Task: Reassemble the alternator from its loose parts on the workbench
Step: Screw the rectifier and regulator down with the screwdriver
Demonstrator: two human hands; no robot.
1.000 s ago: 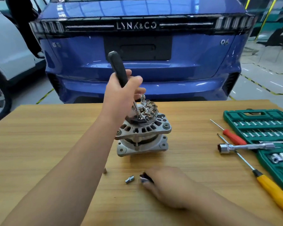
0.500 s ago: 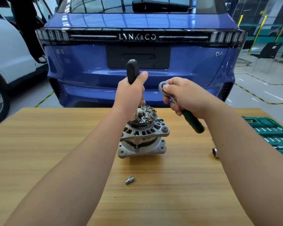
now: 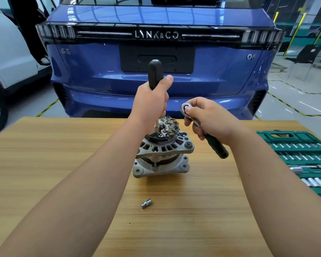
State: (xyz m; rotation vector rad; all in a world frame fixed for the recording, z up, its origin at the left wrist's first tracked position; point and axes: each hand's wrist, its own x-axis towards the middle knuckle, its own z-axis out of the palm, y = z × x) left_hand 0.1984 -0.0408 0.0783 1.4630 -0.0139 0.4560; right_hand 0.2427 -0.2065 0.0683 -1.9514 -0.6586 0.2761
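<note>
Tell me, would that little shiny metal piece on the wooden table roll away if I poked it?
Probably yes: the small silver cylindrical metal socket lies on its side on the flat wooden table, so a sideways poke would likely roll it. Its stepped shape might make it curve. Being metal, it's probably stiff and fairly heavy.

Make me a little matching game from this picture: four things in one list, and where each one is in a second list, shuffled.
Things
1. black-handled driver
2. ratchet
3. loose socket
4. green tool case

Places
A. lying on the workbench, nearer the person than the alternator
B. gripped by the right hand
C. open at the workbench's right edge
D. held upright by the left hand, tip on the alternator

Pairs: 1-D, 2-B, 3-A, 4-C
</note>
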